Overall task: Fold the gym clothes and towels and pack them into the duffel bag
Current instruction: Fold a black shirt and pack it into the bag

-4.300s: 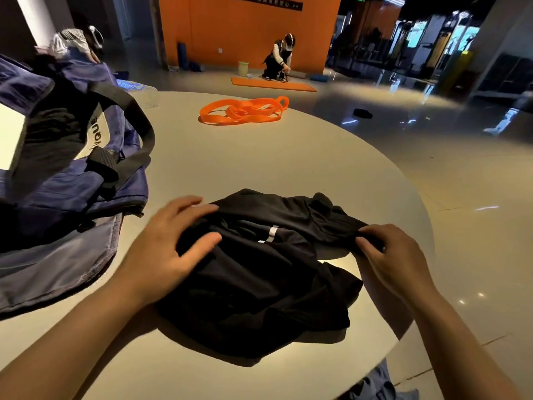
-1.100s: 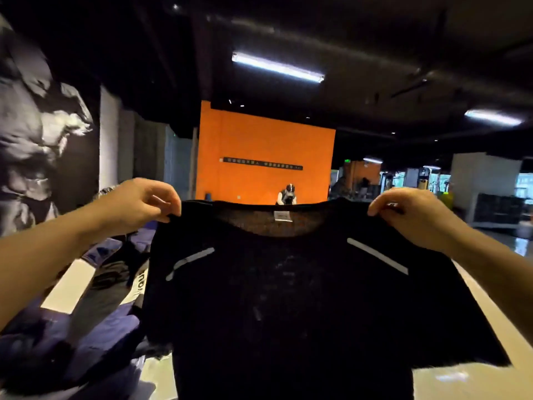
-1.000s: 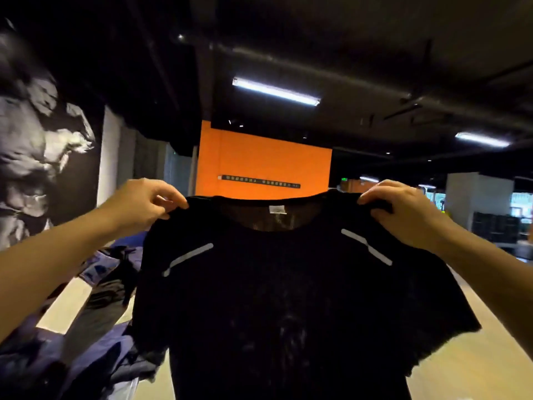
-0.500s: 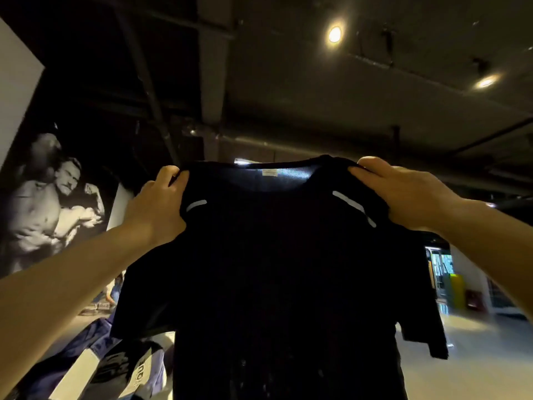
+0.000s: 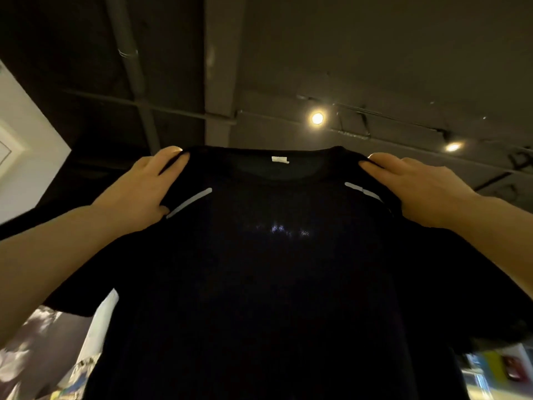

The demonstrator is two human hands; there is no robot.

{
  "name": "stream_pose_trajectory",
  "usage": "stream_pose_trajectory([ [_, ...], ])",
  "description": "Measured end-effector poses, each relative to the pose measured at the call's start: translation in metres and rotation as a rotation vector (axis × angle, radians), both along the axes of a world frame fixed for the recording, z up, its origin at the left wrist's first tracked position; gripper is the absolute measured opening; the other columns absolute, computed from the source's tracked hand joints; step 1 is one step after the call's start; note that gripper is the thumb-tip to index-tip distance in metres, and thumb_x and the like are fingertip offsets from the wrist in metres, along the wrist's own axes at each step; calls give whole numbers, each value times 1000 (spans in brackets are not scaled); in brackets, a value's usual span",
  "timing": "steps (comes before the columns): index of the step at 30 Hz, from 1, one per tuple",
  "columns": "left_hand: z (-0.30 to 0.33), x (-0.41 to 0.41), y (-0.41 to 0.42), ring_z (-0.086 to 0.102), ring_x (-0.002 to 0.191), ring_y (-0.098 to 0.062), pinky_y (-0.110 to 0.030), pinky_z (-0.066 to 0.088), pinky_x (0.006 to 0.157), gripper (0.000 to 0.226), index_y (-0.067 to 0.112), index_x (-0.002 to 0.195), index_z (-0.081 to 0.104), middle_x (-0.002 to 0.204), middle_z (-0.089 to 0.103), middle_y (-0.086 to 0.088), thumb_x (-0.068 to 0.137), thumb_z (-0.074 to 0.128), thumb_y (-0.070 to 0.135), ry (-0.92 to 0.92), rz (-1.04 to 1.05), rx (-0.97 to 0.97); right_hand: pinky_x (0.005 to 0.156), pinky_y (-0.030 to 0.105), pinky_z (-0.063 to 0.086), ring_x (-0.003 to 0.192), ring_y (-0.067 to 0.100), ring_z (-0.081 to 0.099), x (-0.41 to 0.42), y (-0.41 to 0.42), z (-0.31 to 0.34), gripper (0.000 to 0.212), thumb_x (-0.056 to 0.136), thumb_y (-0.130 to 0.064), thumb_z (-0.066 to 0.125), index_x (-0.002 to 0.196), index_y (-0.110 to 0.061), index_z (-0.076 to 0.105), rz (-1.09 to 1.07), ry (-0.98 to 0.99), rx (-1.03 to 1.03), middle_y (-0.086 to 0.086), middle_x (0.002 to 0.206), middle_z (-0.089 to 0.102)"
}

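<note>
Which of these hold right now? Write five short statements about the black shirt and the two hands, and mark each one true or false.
1. The black short-sleeved mesh shirt hangs in the air, held up toward the ceiling. True.
2. Only the left hand holds it. False: the right hand grips the other shoulder too.
3. A small white label sits inside the collar. True.
4. The shirt is folded in half. False: it hangs spread open, sleeves out.
5. A pale grey stripe runs below each shoulder. True.
</note>
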State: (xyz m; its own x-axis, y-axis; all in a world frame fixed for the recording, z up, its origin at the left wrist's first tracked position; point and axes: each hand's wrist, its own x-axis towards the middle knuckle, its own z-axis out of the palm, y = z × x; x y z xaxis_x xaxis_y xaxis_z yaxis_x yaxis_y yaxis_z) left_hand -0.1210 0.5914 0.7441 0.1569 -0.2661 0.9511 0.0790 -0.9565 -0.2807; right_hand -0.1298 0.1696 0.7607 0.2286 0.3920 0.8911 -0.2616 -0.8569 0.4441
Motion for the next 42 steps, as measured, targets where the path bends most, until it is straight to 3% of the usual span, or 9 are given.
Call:
stream_pose_trajectory([
  [9, -22, 41, 3, 18, 140, -28, -36, 32, 113, 108, 16, 153, -2, 156, -5, -1, 79, 76, 24, 41, 60, 29, 55, 13, 33, 122, 13, 41, 57, 8, -20, 97, 89, -27, 60, 149, -29, -16, -55, 112, 18, -6, 157, -11],
  [13, -44, 100, 11, 36, 129, -38, -45, 46, 100, 114, 7, 152, 19, 155, 14, -10, 62, 88, 16, 95, 33, 84, 48, 14, 33, 115, 11, 46, 110, 3, -47, 92, 88, -13, 52, 150, -26, -14, -76, 152, -21, -5, 158, -10],
  [22, -134, 271, 11, 55, 101, -46, -53, 55, 78, 121, -7, 138, 42, 138, 36, -18, 30, 96, 6, 243, -66, 173, 51, 33, 56, 81, 25, 61, 255, -14, -125, 96, 69, 7, 61, 149, -17, 13, 16, 341, -58, 8, 153, 31],
  [25, -179, 329, 1, 47, 104, -42, -55, 57, 69, 119, -6, 138, 41, 140, 32, -14, 31, 93, 1, 362, -146, 166, 72, 39, 54, 96, 28, 58, 308, -20, -167, 84, 86, -7, 53, 153, -26, 6, 42, 482, -23, 4, 150, 27],
  [27, -217, 369, -3, 41, 103, -36, -54, 57, 65, 116, -6, 135, 43, 139, 32, -14, 29, 92, 2, 452, -174, 189, 79, 42, 52, 96, 32, 59, 343, -27, -199, 70, 97, -24, 40, 151, -34, -3, 53, 616, 39, 11, 129, 43],
  [30, -287, 430, -5, 55, 101, -47, -56, 56, 71, 115, -3, 134, 37, 138, 34, -19, 31, 88, 1, 630, -210, 245, 85, 45, 49, 99, 37, 59, 393, -34, -254, 50, 98, -53, 18, 146, -42, 9, 117, 752, 116, 15, 122, 54],
  [36, -421, 509, -5, 45, 122, -42, -52, 46, 96, 83, 11, 148, 27, 154, 25, -11, 75, 65, 0, 1046, -251, 33, 83, 39, 48, 99, 33, 57, 481, -20, -369, 45, 102, -49, 21, 146, -38, 22, 61, 1035, 132, 8, 118, 51],
  [39, -463, 534, -12, 28, 140, -30, -38, 27, 113, 65, 22, 153, 13, 161, 8, -2, 96, 43, 14, 1273, -165, -91, 88, 34, 47, 118, 27, 46, 520, -11, -420, 53, 102, -36, 35, 150, -35, 13, -88, 1165, 15, 3, 156, 17],
  [42, -477, 549, -19, 22, 144, -20, -33, 17, 118, 48, 26, 151, 21, 160, 16, 0, 104, 27, 33, 1344, -123, -208, 81, 31, 51, 119, 24, 45, 548, -10, -454, 60, 96, -35, 46, 148, -35, 15, -223, 1195, -114, 4, 156, 8],
])
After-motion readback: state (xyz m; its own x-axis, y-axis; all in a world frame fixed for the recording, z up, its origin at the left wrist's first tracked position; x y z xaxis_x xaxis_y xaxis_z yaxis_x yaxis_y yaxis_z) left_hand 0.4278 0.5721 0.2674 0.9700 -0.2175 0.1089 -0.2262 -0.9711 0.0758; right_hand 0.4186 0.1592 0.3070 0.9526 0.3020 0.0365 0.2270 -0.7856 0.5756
